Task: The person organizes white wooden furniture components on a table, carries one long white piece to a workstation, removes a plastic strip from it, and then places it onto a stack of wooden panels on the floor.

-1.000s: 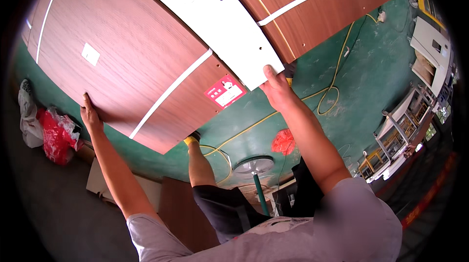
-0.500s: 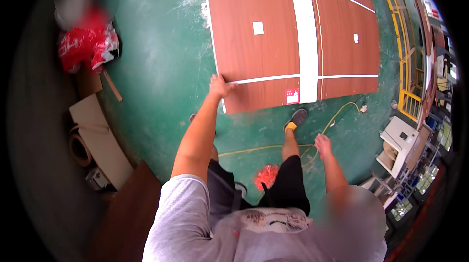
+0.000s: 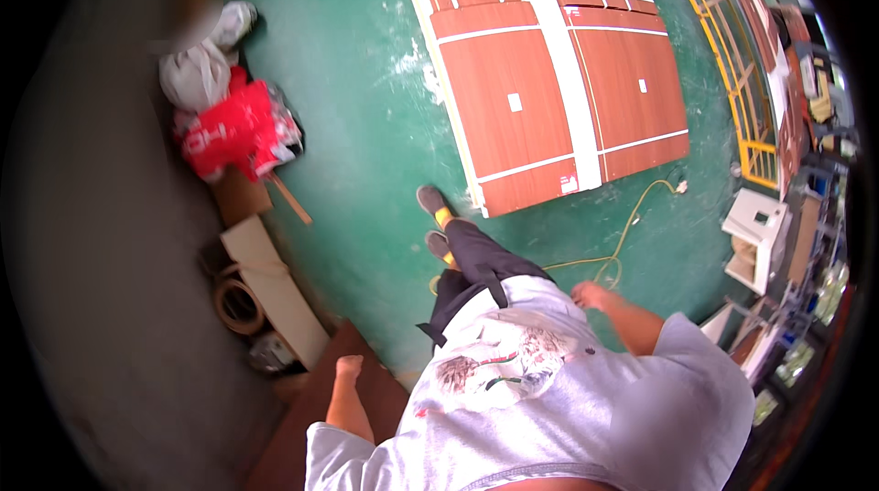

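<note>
My left hand [image 3: 349, 366] hangs low at my left side, over a dark brown panel [image 3: 352, 345]. It looks apart from that panel, and its fingers are too foreshortened to read. My right hand [image 3: 591, 295] is beside my right hip, its fingers loosely bent with nothing visible in them. Ahead of my feet, reddish-brown panels [image 3: 513, 139] with white straps and small white labels lie in stacks on the green floor. A white strip [image 3: 556, 43] runs between the two rows. Neither hand touches the stacks.
Red plastic bag [image 3: 233, 134] and white bag [image 3: 197, 75] lie by the left wall, near a tape roll [image 3: 238, 305] and pale board [image 3: 275, 285]. A yellow cord [image 3: 632, 221] crosses the floor. A yellow metal frame [image 3: 732, 70] and white box [image 3: 755, 221] stand right.
My left hand has let go of the near left corner of the panel stack and dropped back to my side. I have stepped left and back, and the stacks now appear farther off.
</note>
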The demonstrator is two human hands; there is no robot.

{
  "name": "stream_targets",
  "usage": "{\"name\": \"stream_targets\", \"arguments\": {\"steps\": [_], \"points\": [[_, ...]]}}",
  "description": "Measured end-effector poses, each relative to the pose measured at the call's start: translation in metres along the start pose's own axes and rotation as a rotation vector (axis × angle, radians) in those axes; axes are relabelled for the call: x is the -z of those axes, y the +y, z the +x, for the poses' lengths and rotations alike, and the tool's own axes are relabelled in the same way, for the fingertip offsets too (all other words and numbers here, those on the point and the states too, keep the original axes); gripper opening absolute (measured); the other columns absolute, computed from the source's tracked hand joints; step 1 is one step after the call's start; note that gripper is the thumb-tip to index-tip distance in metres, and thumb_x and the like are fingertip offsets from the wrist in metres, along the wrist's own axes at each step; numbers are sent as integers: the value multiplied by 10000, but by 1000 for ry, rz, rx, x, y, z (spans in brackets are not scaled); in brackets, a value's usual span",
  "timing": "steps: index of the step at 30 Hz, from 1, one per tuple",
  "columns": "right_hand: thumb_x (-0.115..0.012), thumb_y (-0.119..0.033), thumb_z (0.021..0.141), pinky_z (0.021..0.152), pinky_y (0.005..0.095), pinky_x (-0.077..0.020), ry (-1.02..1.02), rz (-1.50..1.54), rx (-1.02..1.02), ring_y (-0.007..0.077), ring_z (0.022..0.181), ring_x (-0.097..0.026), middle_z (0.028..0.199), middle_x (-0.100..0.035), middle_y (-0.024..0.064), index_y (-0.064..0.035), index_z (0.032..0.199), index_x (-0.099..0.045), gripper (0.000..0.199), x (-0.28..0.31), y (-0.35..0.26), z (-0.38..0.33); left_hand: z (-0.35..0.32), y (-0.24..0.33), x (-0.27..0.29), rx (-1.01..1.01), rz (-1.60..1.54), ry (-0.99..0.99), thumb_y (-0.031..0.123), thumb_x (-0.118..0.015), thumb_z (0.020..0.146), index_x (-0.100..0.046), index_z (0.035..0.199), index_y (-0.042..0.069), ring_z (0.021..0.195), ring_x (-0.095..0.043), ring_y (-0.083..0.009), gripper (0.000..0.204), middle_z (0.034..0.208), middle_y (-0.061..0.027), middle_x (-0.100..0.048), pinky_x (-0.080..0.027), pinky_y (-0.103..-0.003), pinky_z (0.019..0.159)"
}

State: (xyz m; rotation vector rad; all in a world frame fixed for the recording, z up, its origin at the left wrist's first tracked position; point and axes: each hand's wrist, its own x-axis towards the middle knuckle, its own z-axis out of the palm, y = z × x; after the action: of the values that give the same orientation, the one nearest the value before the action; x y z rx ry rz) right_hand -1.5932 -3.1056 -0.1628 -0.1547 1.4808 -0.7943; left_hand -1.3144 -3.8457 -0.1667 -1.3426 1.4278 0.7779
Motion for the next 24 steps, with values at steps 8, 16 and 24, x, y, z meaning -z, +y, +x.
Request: {"name": "stream_targets", "arguments": {"steps": [8,16,24], "points": [[-544,-191,946,647,471,-549,394,471,-250,249,719,-667,870,-733,105,-28,1059,-736,276,96,-128,229,-80,310,163,-551,-289,-92,223,-635,944,-723,1118,7,813,-652,-126,291,907,-46,-705,-489,-235,695],[-536,-256,1023,771,304,-524,697,958,373,189,921,-687,1049,-703,104,-64,949,-595,214,271,-471,242,-98,574,316,-918,127,-162,207,-655,957,-578,1359,5,931,-684,-147,456,1114,-87,-717,-519,-280,745],[-542,-257,1021,827,334,-566,1332,1591,402,229,974,-715,1111,-718,145,7,1142,-637,306,119,-415,177,-36,819,430,-412,842,-129,310,-427,1012,-542,1338,83,1095,-640,-278,414,1294,-116,-620,-509,-450,838]]}}
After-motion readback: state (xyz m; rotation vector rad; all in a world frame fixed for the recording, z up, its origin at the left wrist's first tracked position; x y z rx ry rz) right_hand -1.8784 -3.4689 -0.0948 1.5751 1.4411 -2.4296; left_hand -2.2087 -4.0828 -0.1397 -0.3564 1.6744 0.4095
